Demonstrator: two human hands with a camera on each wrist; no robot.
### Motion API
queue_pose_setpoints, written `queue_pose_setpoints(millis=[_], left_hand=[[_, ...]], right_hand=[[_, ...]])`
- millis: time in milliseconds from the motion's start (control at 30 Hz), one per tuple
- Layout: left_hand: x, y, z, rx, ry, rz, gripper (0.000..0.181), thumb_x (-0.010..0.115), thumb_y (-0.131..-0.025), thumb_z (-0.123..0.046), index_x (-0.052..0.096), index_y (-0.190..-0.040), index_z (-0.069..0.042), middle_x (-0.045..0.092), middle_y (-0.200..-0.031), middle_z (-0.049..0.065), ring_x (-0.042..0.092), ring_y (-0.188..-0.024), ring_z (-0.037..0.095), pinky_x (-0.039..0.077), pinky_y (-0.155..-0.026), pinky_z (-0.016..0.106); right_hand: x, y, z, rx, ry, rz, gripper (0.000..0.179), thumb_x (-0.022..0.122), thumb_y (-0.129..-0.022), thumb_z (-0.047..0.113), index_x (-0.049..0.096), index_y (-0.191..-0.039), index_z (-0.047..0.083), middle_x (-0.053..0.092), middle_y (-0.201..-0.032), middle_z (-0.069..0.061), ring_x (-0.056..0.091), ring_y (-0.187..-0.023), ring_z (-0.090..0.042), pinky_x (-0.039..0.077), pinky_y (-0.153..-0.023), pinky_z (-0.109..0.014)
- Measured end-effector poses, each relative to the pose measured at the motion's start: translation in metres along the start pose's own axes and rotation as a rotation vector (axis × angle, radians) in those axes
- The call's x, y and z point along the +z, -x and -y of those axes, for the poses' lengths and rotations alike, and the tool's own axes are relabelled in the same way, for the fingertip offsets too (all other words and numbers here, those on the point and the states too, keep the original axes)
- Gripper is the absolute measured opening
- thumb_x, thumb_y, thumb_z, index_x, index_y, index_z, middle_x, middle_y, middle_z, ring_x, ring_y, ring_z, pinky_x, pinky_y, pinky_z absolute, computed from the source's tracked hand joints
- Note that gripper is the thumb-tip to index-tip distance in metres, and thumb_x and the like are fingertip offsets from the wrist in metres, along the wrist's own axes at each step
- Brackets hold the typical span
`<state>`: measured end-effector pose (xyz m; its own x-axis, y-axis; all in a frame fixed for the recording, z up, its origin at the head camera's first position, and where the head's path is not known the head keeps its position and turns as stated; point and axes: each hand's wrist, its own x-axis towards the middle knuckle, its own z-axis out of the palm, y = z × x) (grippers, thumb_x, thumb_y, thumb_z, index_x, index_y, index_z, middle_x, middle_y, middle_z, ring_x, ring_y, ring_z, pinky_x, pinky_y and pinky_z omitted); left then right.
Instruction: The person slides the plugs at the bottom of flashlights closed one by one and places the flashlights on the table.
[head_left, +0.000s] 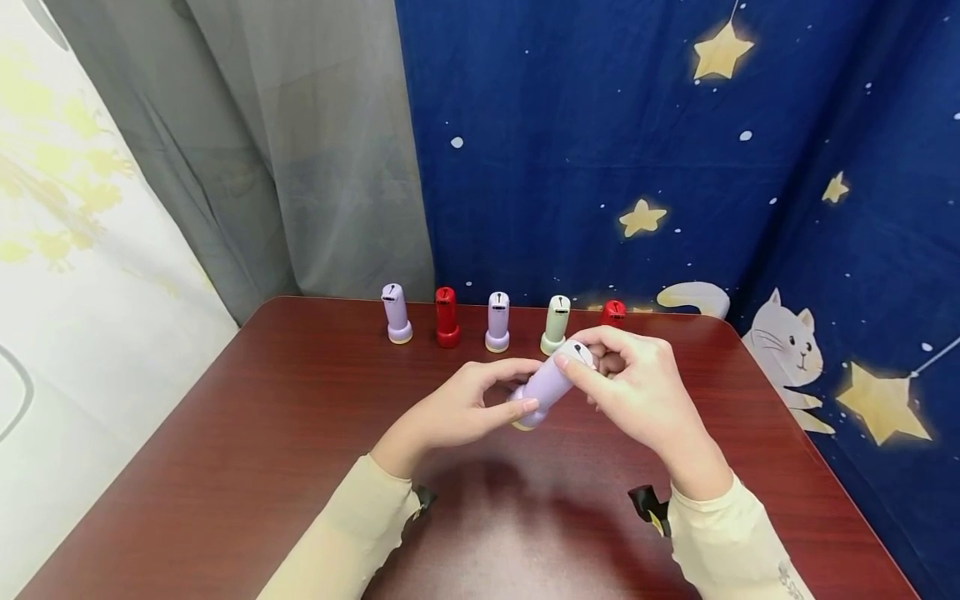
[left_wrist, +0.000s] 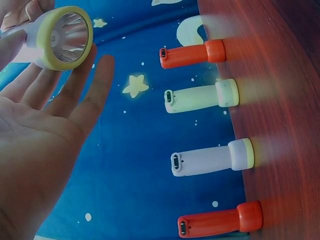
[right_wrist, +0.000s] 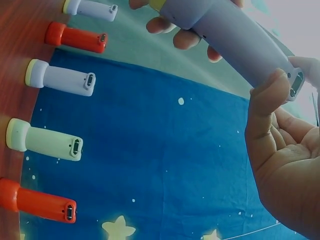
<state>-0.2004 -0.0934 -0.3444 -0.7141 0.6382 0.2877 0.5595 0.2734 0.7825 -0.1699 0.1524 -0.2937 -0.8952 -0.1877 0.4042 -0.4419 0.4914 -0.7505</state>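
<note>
Both hands hold a lilac flashlight tilted above the table, its lens end low and to the left. My left hand has it near the head, thumb in front and fingers behind. At the tail end, my right hand pinches it between thumb and fingers. The left wrist view shows the yellow rim and shiny reflector of the lens, with the left fingers spread behind. A small dark port shows at the tail in the right wrist view, beside the right thumb.
Along the far edge of the brown table, flashlights stand lens-down in a row: lilac, red, lilac, pale green and another red, partly hidden by the right hand. Behind hang grey and blue star-patterned curtains.
</note>
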Motion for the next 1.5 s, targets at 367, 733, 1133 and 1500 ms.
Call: queue_pose_setpoints(millis=[367, 733, 1133, 1500], left_hand=[[0.0, -0.001, 0.005, 0.002, -0.003, -0.015, 0.046, 0.073, -0.101, -0.02, 0.063, -0.146, -0.017, 0.074, -0.134, 0.001, 0.072, -0.121, 0.017, 0.058, -0.109, 0.047], [-0.003, 0.006, 0.007, -0.058, -0.02, 0.048, 0.044, 0.069, -0.104, -0.024, 0.062, -0.147, -0.019, 0.074, -0.133, -0.002, 0.072, -0.121, 0.016, 0.058, -0.109, 0.039], [-0.008, -0.002, 0.006, -0.108, -0.041, 0.069, 0.038, 0.067, -0.105, -0.025, 0.065, -0.142, -0.021, 0.076, -0.127, -0.007, 0.071, -0.114, 0.004, 0.058, -0.108, 0.039], [-0.009, 0.008, 0.012, -0.141, -0.052, 0.084, 0.034, 0.066, -0.106, -0.027, 0.068, -0.139, -0.022, 0.078, -0.125, -0.003, 0.072, -0.112, 0.003, 0.058, -0.105, 0.036]], right_hand=[[-0.023, 0.0, -0.004, -0.078, 0.032, -0.19, 0.017, 0.083, -0.092, 0.012, 0.079, -0.106, 0.004, 0.074, -0.078, -0.004, 0.066, -0.05, -0.01, 0.057, -0.05, -0.021], [-0.07, -0.007, -0.018, 0.062, 0.133, -0.453, 0.025, 0.082, -0.094, 0.023, 0.08, -0.111, 0.006, 0.063, -0.073, 0.029, 0.063, -0.05, 0.003, 0.051, -0.054, -0.009], [-0.107, -0.076, -0.08, 0.331, 0.499, -0.171, 0.073, 0.056, -0.097, 0.069, 0.071, -0.123, 0.003, 0.07, -0.113, -0.023, 0.059, -0.097, -0.035, 0.052, -0.069, -0.039], [-0.09, -0.105, -0.141, 0.324, 0.611, 0.015, 0.067, 0.057, -0.102, 0.055, 0.066, -0.127, -0.006, 0.068, -0.123, -0.035, 0.064, -0.103, -0.048, 0.056, -0.087, -0.064]])
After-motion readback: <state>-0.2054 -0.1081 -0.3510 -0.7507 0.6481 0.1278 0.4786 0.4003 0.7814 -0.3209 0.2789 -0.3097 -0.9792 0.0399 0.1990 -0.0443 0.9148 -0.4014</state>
